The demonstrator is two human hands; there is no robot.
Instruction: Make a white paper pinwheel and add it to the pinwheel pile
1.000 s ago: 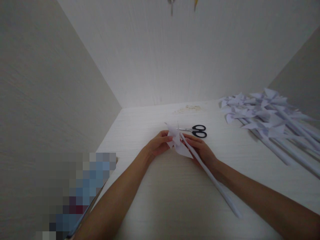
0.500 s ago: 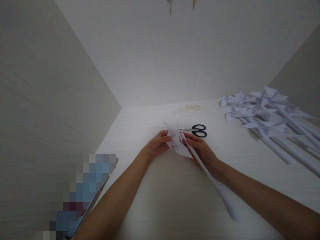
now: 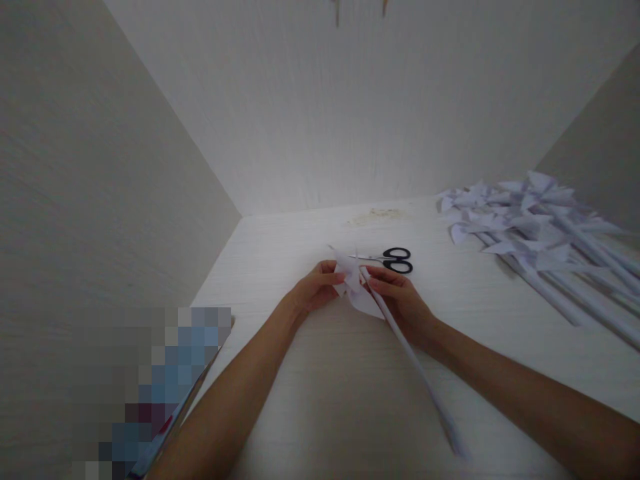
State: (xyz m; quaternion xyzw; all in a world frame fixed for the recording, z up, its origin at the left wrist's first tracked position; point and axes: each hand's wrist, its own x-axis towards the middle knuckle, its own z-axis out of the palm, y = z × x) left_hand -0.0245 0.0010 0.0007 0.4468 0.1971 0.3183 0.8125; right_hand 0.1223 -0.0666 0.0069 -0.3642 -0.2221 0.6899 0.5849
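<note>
Two bare hands meet mid-table, left hand (image 3: 316, 291) pinching the flimsy, crease-prone paper pinwheel (image 3: 354, 283) head, right hand (image 3: 403, 300) gripping its stiffer rolled paper stick (image 3: 415, 370), the safer hold, near black-handled scissors (image 3: 393, 260).

One view only is given, taken from the head, aimed forward and down across the desk (image 3: 350, 400). The left hand (image 3: 315, 290) and right hand (image 3: 403, 300) are caught mid-frame, fairly near. Walls are seen beyond the hands and to both sides of them.
</note>
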